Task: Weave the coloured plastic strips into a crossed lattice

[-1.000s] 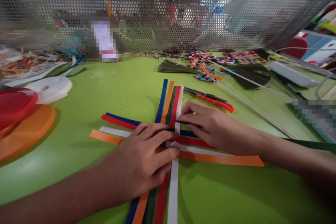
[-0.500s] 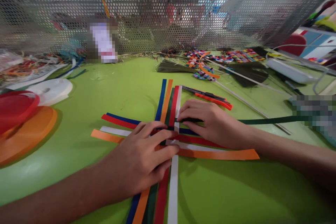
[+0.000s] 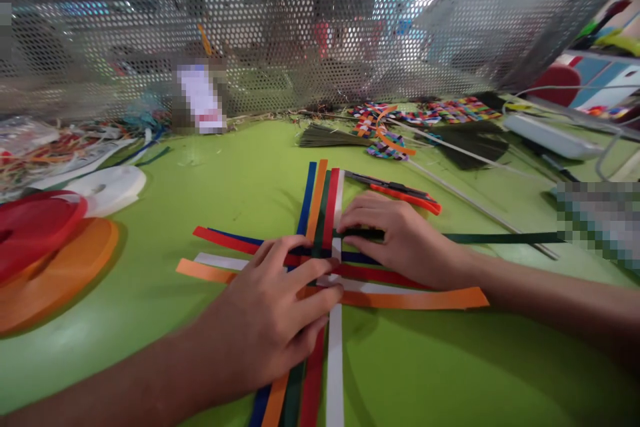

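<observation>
Several coloured flat strips cross each other in a weave on the green table. My left hand (image 3: 280,310) lies over the weave with its fingers spread, pressing on the crossing. In my right hand (image 3: 400,230) a dark green strip (image 3: 500,238) is pinched between thumb and fingers; its end reaches the upright white strip (image 3: 335,360), and its tail runs off to the right. An orange strip (image 3: 425,299) is the nearest of the crosswise ones, with white, red and blue strips behind it. Blue, orange, green and red strips run lengthwise beside the white one. My left hand hides part of the crossing.
A utility knife (image 3: 405,195) lies just beyond my right hand. Red (image 3: 45,227), orange (image 3: 95,267) and white (image 3: 113,190) strip rolls sit at the left. Behind are woven pieces (image 3: 460,109), a thin rod (image 3: 480,207) and a perforated metal panel (image 3: 280,33).
The view has shifted slightly, so the scene sits a little lower. Both hands keep nearly the same places on the strips, and the green strip stays in my right fingers.
</observation>
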The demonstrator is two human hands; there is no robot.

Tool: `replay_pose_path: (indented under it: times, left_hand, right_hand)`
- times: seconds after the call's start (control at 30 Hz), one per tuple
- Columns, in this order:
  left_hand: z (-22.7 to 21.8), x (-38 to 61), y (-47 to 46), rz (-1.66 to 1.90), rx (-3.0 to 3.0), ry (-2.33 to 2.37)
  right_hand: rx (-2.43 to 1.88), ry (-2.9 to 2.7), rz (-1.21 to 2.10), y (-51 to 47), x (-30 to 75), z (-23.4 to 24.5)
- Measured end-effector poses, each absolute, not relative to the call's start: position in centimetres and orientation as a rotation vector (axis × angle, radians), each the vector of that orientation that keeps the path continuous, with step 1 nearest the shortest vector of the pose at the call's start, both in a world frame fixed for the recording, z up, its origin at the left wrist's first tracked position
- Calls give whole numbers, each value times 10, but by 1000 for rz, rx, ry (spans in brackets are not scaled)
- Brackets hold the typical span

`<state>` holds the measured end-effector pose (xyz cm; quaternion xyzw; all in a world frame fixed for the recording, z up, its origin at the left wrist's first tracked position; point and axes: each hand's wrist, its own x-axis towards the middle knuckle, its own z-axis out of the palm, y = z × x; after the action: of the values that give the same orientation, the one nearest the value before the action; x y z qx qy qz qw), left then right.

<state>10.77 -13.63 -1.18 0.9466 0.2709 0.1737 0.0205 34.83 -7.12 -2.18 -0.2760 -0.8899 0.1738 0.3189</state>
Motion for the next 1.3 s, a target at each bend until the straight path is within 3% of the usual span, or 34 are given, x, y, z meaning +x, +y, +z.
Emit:
replay_pose_path:
  times: [0.4,0.87,1.3]
  left_hand:
    - [-12,107,-136,518,3004,826]
    - [-12,107,-134,528,2975,807]
    - [-12,107,-134,503,2987,817]
  right_hand:
    - [-681,-2367,599,-69,348,-21]
    - [-709,-2769,440,-72,372,0]
    - [-664,-2636,656,-67,377,4]
